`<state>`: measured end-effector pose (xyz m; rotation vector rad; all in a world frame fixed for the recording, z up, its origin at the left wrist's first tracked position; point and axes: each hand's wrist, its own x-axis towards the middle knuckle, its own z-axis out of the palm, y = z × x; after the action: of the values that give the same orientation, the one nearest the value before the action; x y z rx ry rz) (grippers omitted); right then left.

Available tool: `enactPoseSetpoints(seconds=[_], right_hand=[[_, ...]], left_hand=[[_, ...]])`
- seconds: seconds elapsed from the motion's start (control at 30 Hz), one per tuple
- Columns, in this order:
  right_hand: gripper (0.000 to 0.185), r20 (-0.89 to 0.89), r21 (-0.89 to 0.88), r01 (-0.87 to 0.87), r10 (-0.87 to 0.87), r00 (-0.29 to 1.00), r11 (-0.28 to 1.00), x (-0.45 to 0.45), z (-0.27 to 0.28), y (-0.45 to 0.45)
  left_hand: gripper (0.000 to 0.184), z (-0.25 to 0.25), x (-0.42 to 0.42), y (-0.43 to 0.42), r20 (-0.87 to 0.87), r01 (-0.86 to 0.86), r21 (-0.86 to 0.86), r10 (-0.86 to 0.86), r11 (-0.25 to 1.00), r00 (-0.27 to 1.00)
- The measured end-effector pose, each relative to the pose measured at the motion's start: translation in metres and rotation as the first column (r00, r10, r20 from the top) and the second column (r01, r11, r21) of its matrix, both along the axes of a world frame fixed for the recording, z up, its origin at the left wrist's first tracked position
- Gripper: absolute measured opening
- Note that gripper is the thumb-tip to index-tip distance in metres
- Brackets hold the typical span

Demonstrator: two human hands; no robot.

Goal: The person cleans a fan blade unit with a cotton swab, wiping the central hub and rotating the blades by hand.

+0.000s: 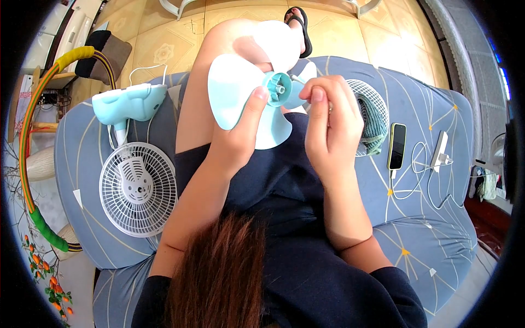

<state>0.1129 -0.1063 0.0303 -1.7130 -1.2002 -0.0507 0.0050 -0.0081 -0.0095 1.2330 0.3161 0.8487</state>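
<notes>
My left hand [245,128] grips a pale blue fan blade [229,90], thumb near its hub. The hub's open back, with ribs around a central socket, faces up over my lap. Close to the hub on the right, my right hand [336,117] is closed in a pinch around a thin stick-like thing [296,78]. Its pale tip points toward the hub; the fingers cover most of it, so its kind is unclear. Beside that hand, a white mesh fan guard [383,94] holds a folded green striped cloth [373,123].
On the left of the blue-grey sofa [432,208] lie the light blue fan base [128,103] and the white rear guard [117,210]. To the right are a phone [397,146], a charging cable and a power strip [439,150]. A striped hoop [23,147] stands at far left.
</notes>
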Motion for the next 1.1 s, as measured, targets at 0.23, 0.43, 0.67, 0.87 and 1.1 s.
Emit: enactPoseSetpoints(seconds=[0.23,0.43,0.67,0.87,1.1], right_hand=[[0.006,-0.111,0.006,-0.074,0.074,0.991,0.997,-0.001,0.000,0.001],[0.013,-0.069,-0.030,-0.060,0.058,0.996,0.998,0.000,-0.007,0.005],[0.012,0.008,-0.042,-0.044,0.044,0.999,0.998,0.001,-0.012,0.007],[0.008,-0.040,-0.013,-0.038,0.037,0.998,0.999,-0.001,-0.007,0.005],[0.004,-0.061,-0.032,-0.045,0.043,0.997,0.998,0.000,-0.014,0.008]], left_hand=[[0.035,0.004,0.002,-0.001,0.030,0.041,-0.011,-0.041,0.999,0.999],[0.035,0.000,0.002,-0.001,0.000,0.014,0.017,-0.014,1.000,1.000],[0.035,0.001,0.002,-0.002,-0.013,-0.007,0.072,0.008,0.997,1.000],[0.036,-0.001,0.001,-0.001,-0.027,0.009,0.025,-0.008,1.000,1.000],[0.037,-0.002,0.002,-0.002,-0.010,-0.007,0.076,0.008,0.997,1.000]])
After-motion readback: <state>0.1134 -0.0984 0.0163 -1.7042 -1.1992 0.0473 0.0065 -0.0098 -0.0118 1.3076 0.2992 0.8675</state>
